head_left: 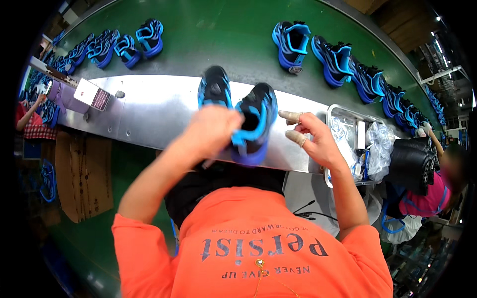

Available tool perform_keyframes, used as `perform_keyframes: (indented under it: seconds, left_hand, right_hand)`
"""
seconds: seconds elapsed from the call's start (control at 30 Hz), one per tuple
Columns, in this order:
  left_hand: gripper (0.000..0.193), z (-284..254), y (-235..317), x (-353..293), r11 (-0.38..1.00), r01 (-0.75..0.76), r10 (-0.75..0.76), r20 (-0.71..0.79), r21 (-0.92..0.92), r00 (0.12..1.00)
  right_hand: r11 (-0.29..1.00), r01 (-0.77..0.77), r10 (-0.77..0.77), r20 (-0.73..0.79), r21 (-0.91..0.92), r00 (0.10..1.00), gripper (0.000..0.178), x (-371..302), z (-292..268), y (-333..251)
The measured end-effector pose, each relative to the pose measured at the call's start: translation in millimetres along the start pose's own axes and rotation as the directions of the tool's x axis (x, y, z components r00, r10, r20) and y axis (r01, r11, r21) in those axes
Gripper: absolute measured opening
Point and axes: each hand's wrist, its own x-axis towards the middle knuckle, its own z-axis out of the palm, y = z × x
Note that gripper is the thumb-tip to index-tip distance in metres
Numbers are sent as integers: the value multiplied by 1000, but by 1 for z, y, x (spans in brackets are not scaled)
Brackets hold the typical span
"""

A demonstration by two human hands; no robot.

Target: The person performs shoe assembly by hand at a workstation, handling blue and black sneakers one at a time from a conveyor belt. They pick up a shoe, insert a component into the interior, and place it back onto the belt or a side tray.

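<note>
Two black sneakers with blue trim stand side by side on a shiny metal bench, toes pointing away from me. My left hand (213, 130), smeared by motion, is over the heel of the left sneaker (214, 87) and at the collar edge of the right sneaker (259, 111). Its fingers look bent, but whether they grip anything is not clear. Just right of the right sneaker, my right hand (313, 136) is open and holds nothing. Pale covers sit on its thumb and index finger, which are apart.
Beyond the metal bench (149, 99), a green conveyor (218, 30) carries rows of similar sneakers (292, 47). A clear tray (330, 116) with plastic bags stands at right. A purple box-like holder (69, 97) is at left, a cardboard box (84, 174) below it. Other people work at both sides.
</note>
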Motion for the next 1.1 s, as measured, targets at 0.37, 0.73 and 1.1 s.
perform_keyframes:
  seconds: [0.37, 0.73, 1.1]
  left_hand:
    - [23, 24, -52, 66, 995, 74, -93, -341, -68, 936]
    - [15, 100, 8, -85, 800, 319, -399, -54, -508, 916]
    - [31, 99, 32, -75, 652, 383, -501, 7, -655, 865]
  right_hand:
    - [821, -61, -76, -215, -567, 974, 60, 118, -84, 58]
    - [667, -48, -199, -240, -744, 950, 35, 173, -98, 144]
    - [595, -6, 40, 22, -804, 999, 50, 139, -101, 101]
